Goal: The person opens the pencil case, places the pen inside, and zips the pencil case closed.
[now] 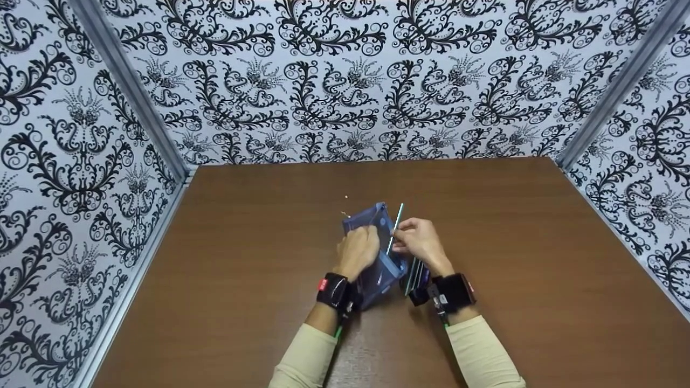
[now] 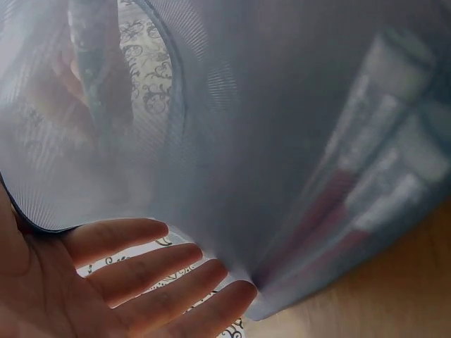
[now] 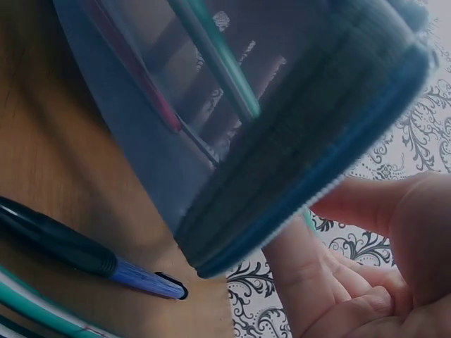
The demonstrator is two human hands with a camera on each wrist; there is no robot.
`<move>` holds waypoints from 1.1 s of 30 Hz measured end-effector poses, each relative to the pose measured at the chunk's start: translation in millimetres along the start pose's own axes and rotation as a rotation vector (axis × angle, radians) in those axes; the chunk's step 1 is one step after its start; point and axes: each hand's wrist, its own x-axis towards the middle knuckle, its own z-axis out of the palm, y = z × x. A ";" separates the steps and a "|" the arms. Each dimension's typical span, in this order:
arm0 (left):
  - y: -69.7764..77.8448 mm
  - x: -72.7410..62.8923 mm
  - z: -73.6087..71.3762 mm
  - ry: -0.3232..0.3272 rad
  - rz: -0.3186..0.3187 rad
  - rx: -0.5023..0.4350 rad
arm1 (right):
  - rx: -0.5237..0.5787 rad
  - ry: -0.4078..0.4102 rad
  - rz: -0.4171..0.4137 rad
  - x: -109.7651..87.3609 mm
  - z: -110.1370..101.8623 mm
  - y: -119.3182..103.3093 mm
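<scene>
My left hand [image 1: 358,248] holds a translucent blue zip pouch [image 1: 377,277] over the table. In the left wrist view its fingers [image 2: 155,274] lie along the edge of the pouch, the thumb hidden. My right hand [image 1: 423,242] pinches a long, thin teal-and-white pencil [image 1: 399,216] at the pouch's opening, its lower end overlapping the pouch. Through the clear wall in the right wrist view show a teal stick [image 3: 225,67] and a slim pink-handled tool [image 3: 144,81]. Two pale-ended tubes [image 2: 402,63] blur through the plastic in the left wrist view.
Below my right wrist, more teal striped pencils [image 1: 414,275] lie on the brown table [image 1: 242,258]. A dark pen with a blue front [image 3: 56,236] rests near them. Small pale bits [image 1: 346,196] are behind the pouch. Patterned walls [image 1: 356,81] enclose the back and sides.
</scene>
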 end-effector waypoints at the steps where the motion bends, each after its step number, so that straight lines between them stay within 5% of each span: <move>1: 0.2 -0.1 0.3 0.005 0.001 0.006 | -0.008 -0.004 -0.005 0.3 0.5 0.8; 33: 2.0 -0.3 7.5 0.025 0.058 0.049 | -0.143 -0.063 -0.011 0.4 10.5 7.6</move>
